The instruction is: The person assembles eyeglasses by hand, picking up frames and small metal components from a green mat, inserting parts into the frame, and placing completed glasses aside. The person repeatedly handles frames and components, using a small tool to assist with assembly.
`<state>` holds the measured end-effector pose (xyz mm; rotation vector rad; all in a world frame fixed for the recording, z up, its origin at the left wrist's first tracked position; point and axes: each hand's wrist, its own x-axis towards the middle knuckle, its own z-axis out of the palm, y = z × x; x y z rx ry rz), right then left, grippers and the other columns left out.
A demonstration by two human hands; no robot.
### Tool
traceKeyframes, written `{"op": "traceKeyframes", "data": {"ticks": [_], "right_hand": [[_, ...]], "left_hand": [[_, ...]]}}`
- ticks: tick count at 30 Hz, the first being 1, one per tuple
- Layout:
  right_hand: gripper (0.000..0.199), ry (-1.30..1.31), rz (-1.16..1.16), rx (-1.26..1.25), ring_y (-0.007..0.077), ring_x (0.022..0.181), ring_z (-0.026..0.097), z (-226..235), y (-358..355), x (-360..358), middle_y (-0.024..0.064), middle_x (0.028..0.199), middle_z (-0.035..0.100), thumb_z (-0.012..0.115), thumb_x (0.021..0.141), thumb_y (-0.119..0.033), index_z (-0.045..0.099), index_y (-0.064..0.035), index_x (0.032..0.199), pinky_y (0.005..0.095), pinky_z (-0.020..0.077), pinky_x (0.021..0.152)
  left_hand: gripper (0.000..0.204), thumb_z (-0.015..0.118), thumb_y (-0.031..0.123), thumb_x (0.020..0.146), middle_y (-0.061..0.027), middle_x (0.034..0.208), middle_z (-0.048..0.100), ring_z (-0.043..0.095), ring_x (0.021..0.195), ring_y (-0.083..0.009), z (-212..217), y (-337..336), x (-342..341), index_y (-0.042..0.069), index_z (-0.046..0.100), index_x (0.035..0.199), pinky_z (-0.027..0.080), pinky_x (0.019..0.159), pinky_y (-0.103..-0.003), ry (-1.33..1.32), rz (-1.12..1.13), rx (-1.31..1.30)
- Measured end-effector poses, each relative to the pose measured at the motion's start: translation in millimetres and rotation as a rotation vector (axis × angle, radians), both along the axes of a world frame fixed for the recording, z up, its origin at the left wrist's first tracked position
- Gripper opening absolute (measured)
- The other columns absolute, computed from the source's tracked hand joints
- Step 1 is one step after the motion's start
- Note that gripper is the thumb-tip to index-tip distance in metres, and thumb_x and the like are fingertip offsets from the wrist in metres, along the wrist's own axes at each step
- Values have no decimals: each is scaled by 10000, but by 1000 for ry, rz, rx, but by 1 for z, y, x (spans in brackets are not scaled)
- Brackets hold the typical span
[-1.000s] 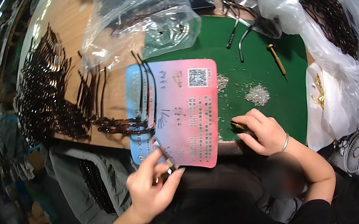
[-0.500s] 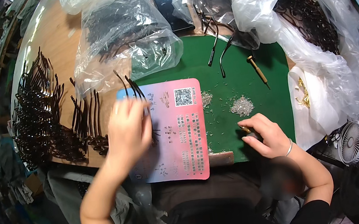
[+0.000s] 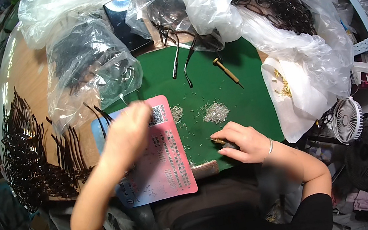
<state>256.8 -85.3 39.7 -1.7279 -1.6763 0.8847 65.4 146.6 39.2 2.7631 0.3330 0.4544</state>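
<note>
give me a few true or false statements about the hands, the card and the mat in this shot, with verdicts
1. The left hand is over the pink and blue printed card. True.
2. The right hand rests on the bare wooden tabletop. False: it rests on the green felt mat, beside a small heap of tiny silvery parts.
3. A brown-handled pointed tool lies on the mat. True.
4. The small white fan stands on the mat. False: it is off the table, at the right.
5. The rows of thin black pieces lie at the right. False: they lie at the left.
</note>
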Motion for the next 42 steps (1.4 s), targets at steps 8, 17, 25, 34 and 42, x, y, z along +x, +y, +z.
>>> {"op": "traceKeyframes", "data": {"ticks": [8,17,25,34,42], "right_hand": [[335,24,1,-4,268,776,589,-2,-9,7,110,914,529,629,819,-198,541,-62,1113,337,500,656],[222,79,-221,-33,230,780,592,7,-47,29,122,915,562,590,822,-127,540,-20,1010,315,483,694],[137,-877,-525,-97,358,674,576,-5,-30,136,164,784,557,550,786,-149,534,-46,875,423,482,612],[144,-547,-474,-322,352,806,583,-2,-15,166,198,840,583,535,748,-132,563,-6,811,401,473,750],[126,-146,-417,-182,201,680,645,74,-12,74,106,753,654,605,764,-126,613,-15,824,304,508,645]], "left_hand": [[156,509,56,835,-203,879,536,560,802,-396,15,-24,5,18,483,984,462,675,-451,154,427,-43],[246,468,39,876,-241,975,547,573,818,-396,-3,-29,14,-39,463,1110,464,717,-438,0,552,-48],[178,458,-24,887,-47,776,577,581,624,-82,39,-114,-20,-29,490,1062,503,555,-227,49,237,-952],[278,472,6,905,-23,727,565,576,605,-74,24,-133,-29,6,505,1181,487,540,-207,-6,273,-1300],[251,531,15,873,-102,861,666,643,711,-118,16,-141,-31,5,571,1120,514,648,-246,22,304,-1264]]}}
